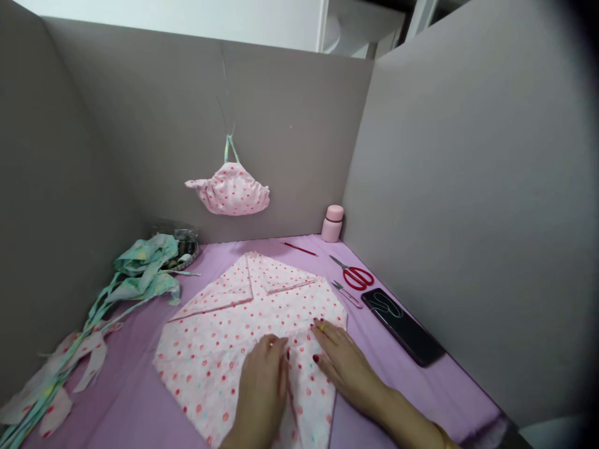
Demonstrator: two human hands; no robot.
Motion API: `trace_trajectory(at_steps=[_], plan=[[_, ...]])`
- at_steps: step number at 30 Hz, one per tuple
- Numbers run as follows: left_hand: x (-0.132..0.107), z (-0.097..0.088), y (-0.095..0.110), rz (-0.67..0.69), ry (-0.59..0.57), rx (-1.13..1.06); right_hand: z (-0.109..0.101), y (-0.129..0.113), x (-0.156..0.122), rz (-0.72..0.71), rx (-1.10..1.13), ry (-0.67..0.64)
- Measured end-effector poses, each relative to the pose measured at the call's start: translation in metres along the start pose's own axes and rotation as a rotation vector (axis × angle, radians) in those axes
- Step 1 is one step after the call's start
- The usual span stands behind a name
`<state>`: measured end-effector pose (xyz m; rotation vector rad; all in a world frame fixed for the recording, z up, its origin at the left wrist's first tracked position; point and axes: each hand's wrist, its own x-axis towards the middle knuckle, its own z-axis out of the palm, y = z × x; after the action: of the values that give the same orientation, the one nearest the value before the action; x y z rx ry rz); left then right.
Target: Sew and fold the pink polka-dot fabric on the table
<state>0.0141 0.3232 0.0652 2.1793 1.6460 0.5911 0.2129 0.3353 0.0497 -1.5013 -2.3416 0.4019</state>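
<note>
Head view: left hand lies flat, fingers together, pressing the pink dotted cloth at the near centre of the purple surface. Right hand rests flat just beside it, fingers slightly spread, on the cloth's right edge. Red scissors and a phone lie right; green fabric strips far left.
</note>
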Motion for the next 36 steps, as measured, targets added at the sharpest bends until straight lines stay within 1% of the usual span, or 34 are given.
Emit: trace_trajectory(at_steps=[2, 5, 7, 11, 17, 21, 26, 31, 36], plan=[[0.014, -0.006, -0.007, -0.063, 0.036, -0.054, 0.001, -0.017, 0.007, -0.006, 0.117, 0.056], [0.031, -0.005, -0.016, -0.112, 0.012, -0.072, 0.008, -0.036, 0.021, 0.126, 0.332, 0.091], [0.037, -0.002, -0.018, -0.130, 0.001, -0.079, 0.014, -0.040, 0.031, 0.216, 0.412, 0.094], [0.038, 0.003, -0.014, -0.146, -0.016, -0.114, 0.018, -0.038, 0.044, 0.284, 0.461, 0.099], [0.037, 0.010, -0.013, -0.131, -0.051, -0.195, 0.019, -0.035, 0.048, 0.362, 0.580, 0.089], [0.037, 0.015, -0.015, -0.109, -0.050, -0.209, 0.025, -0.030, 0.045, 0.370, 0.700, 0.055], [0.034, 0.015, -0.011, -0.080, -0.018, -0.217, 0.032, -0.025, 0.043, 0.385, 0.818, 0.035], [0.028, 0.013, -0.010, -0.039, 0.010, -0.243, 0.031, -0.025, 0.043, 0.398, 0.866, 0.050], [0.027, 0.015, -0.010, -0.047, 0.011, -0.251, 0.031, -0.026, 0.040, 0.363, 0.876, 0.080]])
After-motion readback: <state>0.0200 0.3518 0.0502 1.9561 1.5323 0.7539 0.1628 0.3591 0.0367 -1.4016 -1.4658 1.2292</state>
